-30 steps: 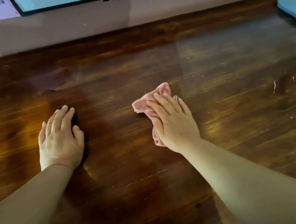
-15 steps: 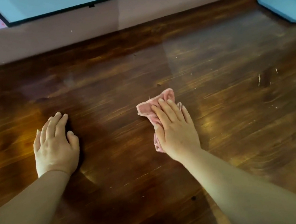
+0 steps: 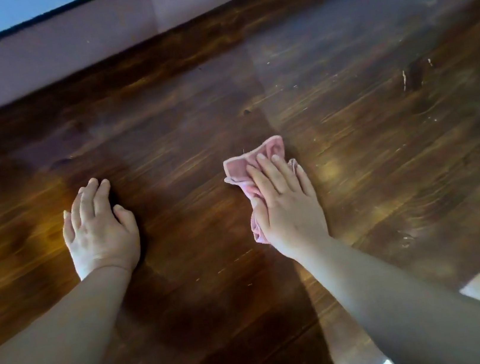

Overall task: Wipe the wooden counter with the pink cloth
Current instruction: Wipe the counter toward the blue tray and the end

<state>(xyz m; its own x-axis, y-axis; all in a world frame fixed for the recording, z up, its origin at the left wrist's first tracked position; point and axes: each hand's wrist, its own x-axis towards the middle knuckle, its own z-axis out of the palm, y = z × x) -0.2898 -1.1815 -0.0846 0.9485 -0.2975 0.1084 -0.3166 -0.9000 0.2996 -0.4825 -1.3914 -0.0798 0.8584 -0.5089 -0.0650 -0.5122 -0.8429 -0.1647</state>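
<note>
As right hand (image 3: 287,206) presses pink cloth (image 3: 241,167), seemingly mid-counter (image 3: 350,134)

Both forearms reach forward, bare, from the bottom edge. The left hand (image 3: 99,231) lies palm down on the surface (image 3: 186,165), fingers straight and close together (thumb tucked alongside). The right hand (image 3: 286,206) is also palm down, its fingers spread slightly and pressing flat, with no curled grip.

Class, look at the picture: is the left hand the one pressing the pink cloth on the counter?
No, the right hand presses the pink cloth, while the left hand rests flat on bare wood.
</note>
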